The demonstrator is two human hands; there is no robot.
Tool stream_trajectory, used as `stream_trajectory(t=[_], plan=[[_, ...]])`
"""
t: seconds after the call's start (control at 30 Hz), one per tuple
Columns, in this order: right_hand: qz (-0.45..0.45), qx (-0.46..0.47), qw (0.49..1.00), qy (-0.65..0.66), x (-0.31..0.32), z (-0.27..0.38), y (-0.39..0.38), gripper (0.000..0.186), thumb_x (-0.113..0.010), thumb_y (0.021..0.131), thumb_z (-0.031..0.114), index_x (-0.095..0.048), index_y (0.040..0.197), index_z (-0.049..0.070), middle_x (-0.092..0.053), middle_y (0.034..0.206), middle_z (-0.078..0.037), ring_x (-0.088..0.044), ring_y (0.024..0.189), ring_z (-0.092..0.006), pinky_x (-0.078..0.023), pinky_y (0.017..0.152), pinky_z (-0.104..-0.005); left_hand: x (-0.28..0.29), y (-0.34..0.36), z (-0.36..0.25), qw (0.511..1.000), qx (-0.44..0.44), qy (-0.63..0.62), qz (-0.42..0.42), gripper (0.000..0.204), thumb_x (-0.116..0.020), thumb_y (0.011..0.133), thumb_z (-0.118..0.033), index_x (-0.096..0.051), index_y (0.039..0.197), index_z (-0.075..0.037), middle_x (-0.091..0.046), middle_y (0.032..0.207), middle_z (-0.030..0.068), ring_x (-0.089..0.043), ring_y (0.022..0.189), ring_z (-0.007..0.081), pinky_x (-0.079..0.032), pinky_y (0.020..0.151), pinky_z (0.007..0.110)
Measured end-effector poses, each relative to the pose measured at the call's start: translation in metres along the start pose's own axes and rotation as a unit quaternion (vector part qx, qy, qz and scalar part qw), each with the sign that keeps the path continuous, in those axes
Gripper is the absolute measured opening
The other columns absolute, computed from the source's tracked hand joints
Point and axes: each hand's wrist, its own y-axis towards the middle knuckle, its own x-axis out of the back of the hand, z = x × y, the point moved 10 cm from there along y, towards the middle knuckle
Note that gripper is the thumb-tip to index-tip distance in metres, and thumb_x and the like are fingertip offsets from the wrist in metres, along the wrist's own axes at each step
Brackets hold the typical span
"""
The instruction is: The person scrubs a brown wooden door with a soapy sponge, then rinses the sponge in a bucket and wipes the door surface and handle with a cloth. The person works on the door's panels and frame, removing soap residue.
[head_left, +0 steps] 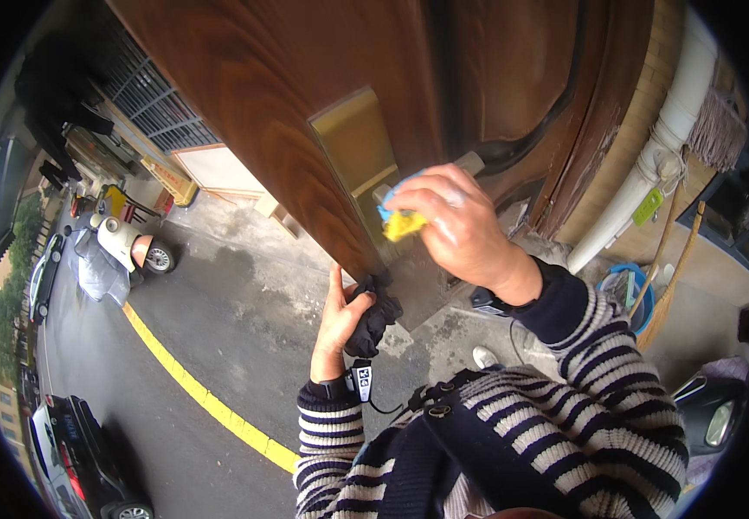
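So I'm gripping a blue and yellow sponge (405,227) in my right hand (468,227), fingers bent and clamped over it, with the yellow part poking out below the fingertips. Might be a cloth tbh, that bit is looking blurry. It's sitting right by the brass-coloured plate (359,138) on the brown door (262,95), can't tell if they're touching. Meanwhile my left hand (336,324) is clutching a bunched black cloth (378,324) under the thumb, near the door's edge, one finger pointing up.
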Motion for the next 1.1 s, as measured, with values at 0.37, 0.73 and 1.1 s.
stream_trajectory(t=[0.37, 0.73, 1.1], plan=[[-0.124, 0.083, 0.989, -0.023, 0.036, -0.001, 0.066, 0.045, -0.059, 0.07, -0.016, -0.071, 0.105, 0.009, -0.069, 0.105, -0.009, -0.066, 0.099, -0.032, -0.056, 0.086, -0.0398, -0.007, -0.008, -0.01, 0.999, -0.041, -0.019, 0.026, 0.093, -0.06, 0.088, 0.003, -0.006, 0.163, -0.007, -0.07, 0.111, 0.0203, -0.072, 0.092, 0.0228, -0.059, 0.08, 0.032], [-0.055, 0.115, 0.992, -0.004, 0.005, 0.007, 0.064, 0.031, -0.061, 0.075, -0.01, -0.073, 0.095, 0.01, -0.069, 0.099, -0.006, -0.065, 0.094, -0.0279, -0.057, 0.08, -0.0381, -0.005, -0.009, -0.013, 0.998, -0.044, 0.017, 0.032, 0.092, -0.06, 0.087, 0.003, -0.007, 0.162, -0.003, -0.07, 0.115, 0.0212, -0.071, 0.096, 0.0228, -0.059, 0.084, 0.033], [-0.051, 0.098, 0.993, -0.039, 0.004, -0.003, 0.075, 0.033, -0.062, 0.07, -0.012, -0.072, 0.093, 0.009, -0.07, 0.097, -0.007, -0.066, 0.09, -0.0296, -0.057, 0.08, -0.0382, -0.001, -0.006, -0.014, 0.999, -0.041, -0.002, 0.004, 0.092, -0.06, 0.088, 0.003, -0.009, 0.164, -0.006, -0.07, 0.115, 0.02, -0.071, 0.095, 0.0221, -0.059, 0.083, 0.033]])
